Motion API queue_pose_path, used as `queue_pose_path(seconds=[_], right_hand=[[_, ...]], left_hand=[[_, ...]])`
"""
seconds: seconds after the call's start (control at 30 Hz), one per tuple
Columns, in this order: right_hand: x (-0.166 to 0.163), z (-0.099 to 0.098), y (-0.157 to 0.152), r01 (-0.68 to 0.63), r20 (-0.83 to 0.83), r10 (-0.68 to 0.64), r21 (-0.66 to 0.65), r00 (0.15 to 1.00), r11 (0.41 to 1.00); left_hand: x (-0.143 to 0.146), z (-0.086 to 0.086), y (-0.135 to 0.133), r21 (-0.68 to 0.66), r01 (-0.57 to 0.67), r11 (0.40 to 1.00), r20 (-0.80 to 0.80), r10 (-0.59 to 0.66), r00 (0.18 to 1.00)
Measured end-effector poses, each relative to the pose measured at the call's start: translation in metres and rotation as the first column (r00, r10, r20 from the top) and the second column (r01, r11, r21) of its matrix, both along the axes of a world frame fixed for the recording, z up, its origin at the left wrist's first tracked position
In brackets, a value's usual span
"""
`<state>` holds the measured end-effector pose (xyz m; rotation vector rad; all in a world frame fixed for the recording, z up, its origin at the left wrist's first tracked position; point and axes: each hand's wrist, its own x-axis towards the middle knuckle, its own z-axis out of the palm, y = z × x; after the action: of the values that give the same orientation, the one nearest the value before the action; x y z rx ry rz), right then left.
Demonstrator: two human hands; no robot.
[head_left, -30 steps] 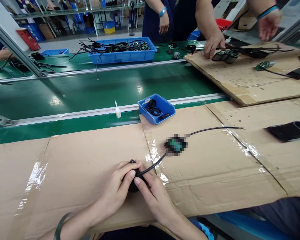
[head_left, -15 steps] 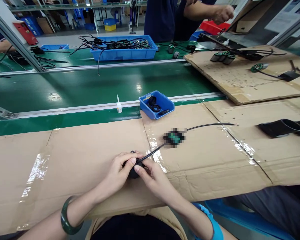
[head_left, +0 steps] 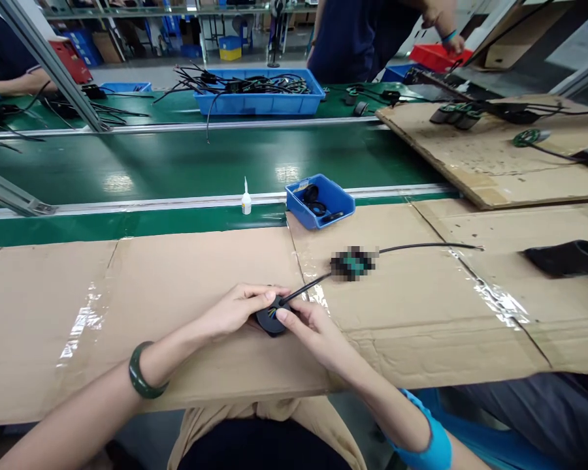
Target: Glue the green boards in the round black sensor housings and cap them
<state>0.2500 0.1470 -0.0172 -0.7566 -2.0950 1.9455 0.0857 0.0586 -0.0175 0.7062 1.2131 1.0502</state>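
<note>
While resting on the taped brown cardboard sheet (head_left: 176, 287), a round black plastic housing (head_left: 270, 321) is pinched between the left hand (head_left: 235, 308) and right hand (head_left: 310, 326), both closed on it. Its thin black cable (head_left: 304, 290) is led toward a small blue plastic bin (head_left: 320, 200); a white glue bottle (head_left: 245, 198) is seen beside.

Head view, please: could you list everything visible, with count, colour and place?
Disc: one, black, on cardboard, between both hands.
Cable: one, black, from disc to a blurred part.
Cardboard: tan sheets, over the near bench.
Small bin: one, blue, holding black rings, at belt edge.
Bottle: one, white, left of small bin.
Belt: one, green, mid-frame.
Large bin: one, blue, full of cables, far side.
Co-workers: at least two, far side.
Left hand: grip on disc.
Right hand: grip on disc.
</note>
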Motion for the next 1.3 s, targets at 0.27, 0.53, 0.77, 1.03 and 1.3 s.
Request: queue_pose_path(seconds=[0.27, 0.53, 0.77, 1.03, 1.3], right_hand=[[0.002, -0.006, 0.002, -0.037, 0.020, 0.037, 0.008, 0.999, 0.999], [0.000, -0.005, -0.001, -0.047, -0.014, 0.047, 0.004, 0.999, 0.999], [0.000, -0.011, -0.001, -0.025, -0.012, 0.025, -0.001, 1.000, 1.000], [-0.004, -0.022, -0.001, 0.027, -0.049, -0.028, -0.020, 0.998, 0.999], [-0.004, -0.020, -0.001, 0.008, -0.079, -0.011, -0.038, 0.997, 0.999]], left_hand=[[-0.003, -0.005, -0.008, 0.019, -0.007, 1.000, 0.077, 0.006, 0.997], [0.002, -0.007, -0.008, 0.029, -0.032, 0.999, -0.006, 0.032, 0.999], [0.008, -0.015, -0.007, 0.140, -0.046, 0.989, -0.110, 0.062, 0.992], [0.010, -0.016, -0.005, 0.123, -0.125, 0.985, -0.162, 0.144, 0.976], [0.012, -0.018, -0.006, 0.129, -0.142, 0.981, -0.155, 0.161, 0.975]])
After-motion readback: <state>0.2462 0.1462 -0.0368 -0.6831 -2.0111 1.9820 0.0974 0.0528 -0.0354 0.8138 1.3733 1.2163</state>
